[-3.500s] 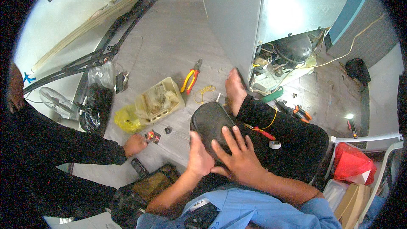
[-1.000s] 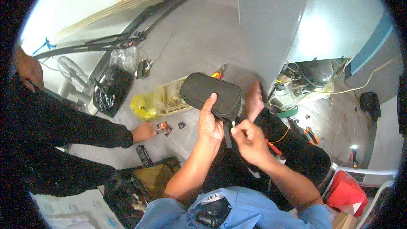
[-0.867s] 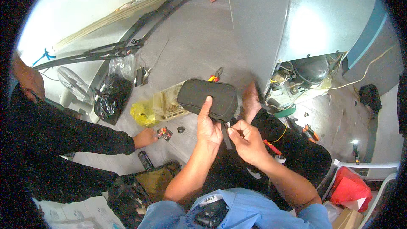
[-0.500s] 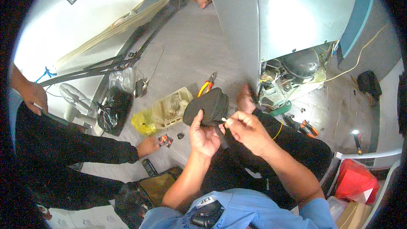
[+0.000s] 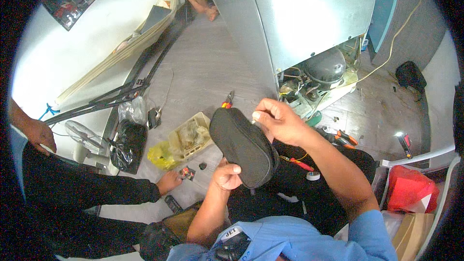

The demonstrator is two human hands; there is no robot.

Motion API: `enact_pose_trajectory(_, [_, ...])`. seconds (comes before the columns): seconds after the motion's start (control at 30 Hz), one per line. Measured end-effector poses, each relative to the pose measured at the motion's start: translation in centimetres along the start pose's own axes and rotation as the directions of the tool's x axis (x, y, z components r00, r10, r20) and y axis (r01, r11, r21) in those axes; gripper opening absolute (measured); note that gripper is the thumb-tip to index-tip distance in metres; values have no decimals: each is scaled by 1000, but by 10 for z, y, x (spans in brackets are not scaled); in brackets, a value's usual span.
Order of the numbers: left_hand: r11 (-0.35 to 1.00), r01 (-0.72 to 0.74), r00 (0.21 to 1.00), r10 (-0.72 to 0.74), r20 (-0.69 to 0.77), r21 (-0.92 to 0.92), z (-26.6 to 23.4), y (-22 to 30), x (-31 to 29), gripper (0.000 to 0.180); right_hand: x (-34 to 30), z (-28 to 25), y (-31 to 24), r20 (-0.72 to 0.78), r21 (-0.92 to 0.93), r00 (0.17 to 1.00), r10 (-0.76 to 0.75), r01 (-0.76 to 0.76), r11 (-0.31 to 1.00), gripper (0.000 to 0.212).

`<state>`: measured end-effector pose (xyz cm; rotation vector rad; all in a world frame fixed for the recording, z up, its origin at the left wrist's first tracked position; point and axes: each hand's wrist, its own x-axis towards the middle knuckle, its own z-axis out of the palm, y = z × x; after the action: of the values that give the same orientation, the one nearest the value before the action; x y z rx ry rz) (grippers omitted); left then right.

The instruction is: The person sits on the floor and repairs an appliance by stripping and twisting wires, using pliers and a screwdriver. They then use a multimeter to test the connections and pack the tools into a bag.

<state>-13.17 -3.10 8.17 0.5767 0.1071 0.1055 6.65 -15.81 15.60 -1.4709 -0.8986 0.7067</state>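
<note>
A black zippered case (image 5: 241, 147) hangs tilted over my lap. My left hand (image 5: 227, 175) grips its near end, thumb on the front face. At the case's far right edge, my right hand (image 5: 281, 122) is closed in a pinch; a small whitish bit shows at its fingertips, and I cannot tell whether it is a zip pull. Just past the case lie pliers (image 5: 227, 100) with red and yellow handles. A red and yellow tool (image 5: 300, 164) and a white round roll (image 5: 313, 176) rest by my right leg.
A cream plastic basket (image 5: 197, 141) and a yellow bag (image 5: 162, 156) lie left of the case. Ahead right, a refrigerator's compressor (image 5: 326, 67) is exposed. Orange-handled tools (image 5: 346, 138) and a lit lamp (image 5: 404, 145) are on the right. Another person's foot (image 5: 169, 182) is at left.
The case has turned more upright, its broad face now toward me. My left hand has shifted lower on it, and my right hand has risen to its far edge.
</note>
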Motion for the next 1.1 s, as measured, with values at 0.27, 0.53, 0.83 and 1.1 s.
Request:
enact_pose_trajectory(0.27, [974,-227,938,214,-271,-15,5,-16,40,69,-30,39,25,-229,-281,914,-335,268,922,33])
enact_pose_trajectory(0.53, [883,-297,937,196,-290,-364,-25,-25,47,61,-68,32,59,326,164,916,232,-296,941,55])
enact_pose_trajectory(0.83, [841,-345,924,227,-308,-417,-46,-22,31,59,-72,8,27,300,-197,860,412,-367,909,25])
enact_pose_trajectory(1.1, [841,-391,902,269,-338,-375,-27,-21,35,61,-76,64,60,-131,-223,991,14,-43,974,25])
